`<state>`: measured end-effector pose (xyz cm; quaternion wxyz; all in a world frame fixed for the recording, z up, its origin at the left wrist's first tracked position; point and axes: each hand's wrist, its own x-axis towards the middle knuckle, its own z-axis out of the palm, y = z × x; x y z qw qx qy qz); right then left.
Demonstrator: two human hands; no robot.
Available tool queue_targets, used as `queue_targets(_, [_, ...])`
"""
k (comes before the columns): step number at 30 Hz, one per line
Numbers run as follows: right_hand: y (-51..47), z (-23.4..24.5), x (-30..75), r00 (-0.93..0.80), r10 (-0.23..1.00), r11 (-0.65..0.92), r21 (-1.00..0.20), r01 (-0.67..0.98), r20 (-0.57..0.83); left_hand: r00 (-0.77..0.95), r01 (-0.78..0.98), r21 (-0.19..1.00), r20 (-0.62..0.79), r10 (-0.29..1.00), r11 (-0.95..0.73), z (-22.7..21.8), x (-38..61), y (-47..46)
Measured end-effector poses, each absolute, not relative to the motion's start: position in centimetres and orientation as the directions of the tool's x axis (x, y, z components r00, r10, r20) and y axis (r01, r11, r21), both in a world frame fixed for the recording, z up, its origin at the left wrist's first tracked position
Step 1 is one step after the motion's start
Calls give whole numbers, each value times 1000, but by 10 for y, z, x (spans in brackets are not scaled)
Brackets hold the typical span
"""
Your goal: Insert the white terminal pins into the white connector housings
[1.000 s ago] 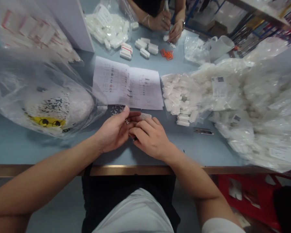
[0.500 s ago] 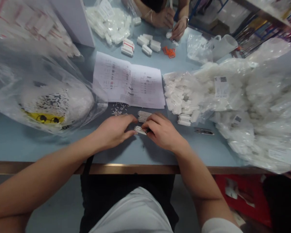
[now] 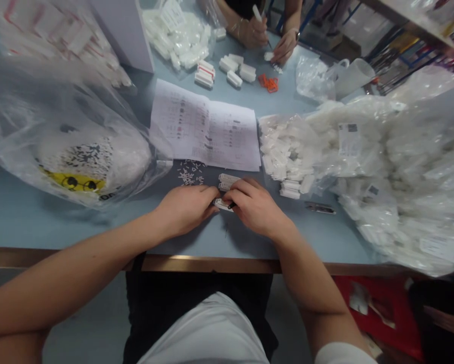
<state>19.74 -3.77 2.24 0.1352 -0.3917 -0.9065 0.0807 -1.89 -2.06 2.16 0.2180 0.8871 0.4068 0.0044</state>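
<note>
My left hand [image 3: 189,206] is closed, with thumb and fingertips pinching the left end of a slotted white plastic connector housing [image 3: 222,204] on the table. From the right, my right hand [image 3: 254,208] is curled over the same housing. Its fingers grip a thin dark tool [image 3: 232,205]; most of that is hidden, so its kind is unclear. Just beyond my fingers lie further white housings [image 3: 227,181], partly covered by the right hand. Tiny white and dark pieces [image 3: 191,174] are scattered above my left hand.
Printed sheets [image 3: 207,126] lie ahead. A clear bag [image 3: 83,156] stands left, bags of white parts [image 3: 348,146] right. Small snips [image 3: 320,207] rest on the right. Across the table, a co-worker's hands [image 3: 283,46] work near orange clips [image 3: 268,83]. The table edge [image 3: 211,264] runs before me.
My left thumb and fingers have closed on the housing's left end; they were spread apart around it before. My right hand stays at its right end. The view has shifted slightly.
</note>
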Motion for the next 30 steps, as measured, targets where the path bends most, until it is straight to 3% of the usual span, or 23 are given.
queue_targets(12, [-37, 31, 206, -686, 688, 725, -242, 645, 234, 653, 733, 397, -185, 734, -553, 21, -19, -20])
queue_targets(18, [-43, 41, 199, -787, 605, 793, -3, 609, 126, 651, 729, 411, -174, 738, -547, 19, -19, -21])
queue_targets(22, [-42, 40, 200, -782, 596, 795, 3, 606, 185, 643, 708, 504, -171, 746, -494, 26, -24, -16])
queue_targets(25, [-40, 36, 204, -680, 658, 731, -57, 680, 324, 579, 690, 636, -198, 791, -346, 36, -29, -10])
queue_targets(27, [-40, 34, 205, -595, 685, 685, -95, 722, 419, 514, 583, 801, -234, 825, -135, 41, -29, -9])
queue_targets(29, [-42, 34, 202, -531, 691, 659, -126, 741, 491, 479, 278, 947, -282, 831, 161, 42, -26, -10])
queue_targets(30, [-43, 34, 200, -511, 687, 655, -134, 744, 516, 483, 80, 947, -310, 819, 311, 42, -24, -12])
